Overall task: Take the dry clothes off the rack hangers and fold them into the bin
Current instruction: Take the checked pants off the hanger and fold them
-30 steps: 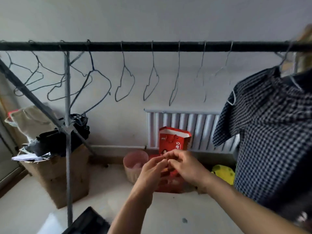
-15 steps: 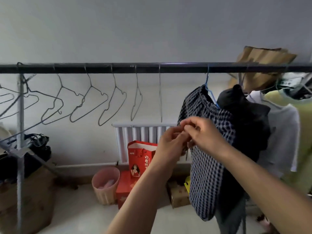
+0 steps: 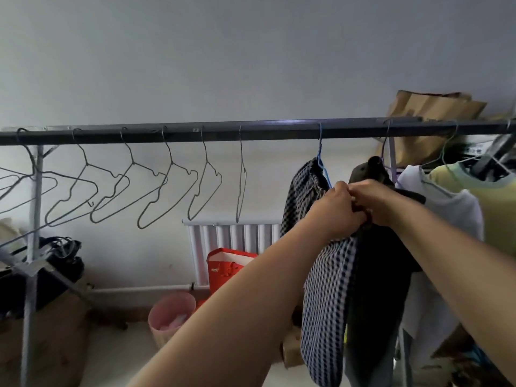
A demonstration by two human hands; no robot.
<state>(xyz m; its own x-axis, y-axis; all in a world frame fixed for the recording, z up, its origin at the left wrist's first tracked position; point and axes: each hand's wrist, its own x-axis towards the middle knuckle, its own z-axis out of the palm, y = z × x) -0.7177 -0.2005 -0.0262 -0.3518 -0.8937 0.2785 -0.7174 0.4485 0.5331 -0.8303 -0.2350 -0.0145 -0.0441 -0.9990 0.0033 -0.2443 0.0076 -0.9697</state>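
A dark rack bar [image 3: 251, 132] runs across the view. A blue-and-white checked shirt [image 3: 324, 297] hangs from it on a blue wire hanger [image 3: 321, 160]. Both hands are up at the shirt's front, close together. My left hand [image 3: 335, 210] and my right hand [image 3: 377, 205] have curled fingers pinching the shirt's cloth near its top; what exactly the fingertips hold is hidden. A dark garment [image 3: 382, 275] hangs just right of the shirt, then a white shirt [image 3: 446, 208] and a pale yellow shirt [image 3: 497, 208].
Several bare wire hangers [image 3: 156, 191] hang on the bar's left half. Below are a white radiator [image 3: 231, 238], a red paper bag [image 3: 226, 266], a pink bin [image 3: 171, 314] and a cardboard box [image 3: 55, 339] by the grey rack post [image 3: 33, 247]. Brown paper bags [image 3: 430, 113] sit high right.
The view swung up and right, bringing the hung clothes toward the middle. Both hands rose from waist height to the checked shirt and now pinch its cloth.
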